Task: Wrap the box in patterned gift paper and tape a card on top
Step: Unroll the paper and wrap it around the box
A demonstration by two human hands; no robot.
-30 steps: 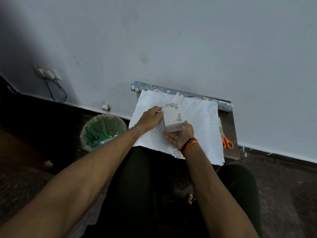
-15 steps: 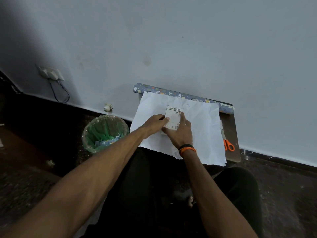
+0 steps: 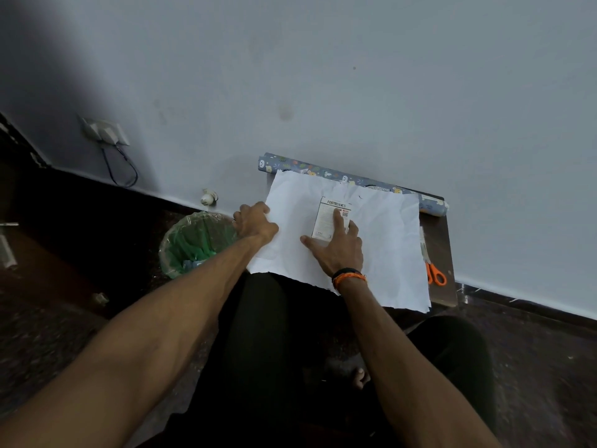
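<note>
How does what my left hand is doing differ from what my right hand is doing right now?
The left hand grips the left edge of the paper sheet with curled fingers; the right hand lies flat, fingers straight, pressing the box down. The left hand sits at the sheet's border; the right hand is near its middle. The right wrist wears bands; the left is bare. Both touch the sheet.

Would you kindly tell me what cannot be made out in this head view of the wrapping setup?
- Box: lower part covered by the right hand; small print too small to read.
- Scissors: blades partly under the paper sheet.
- Left hand: fingertips hidden at the sheet's left edge, grip unclear.
- Bin: contents too dark.
- Card, tape: not seen.
</note>
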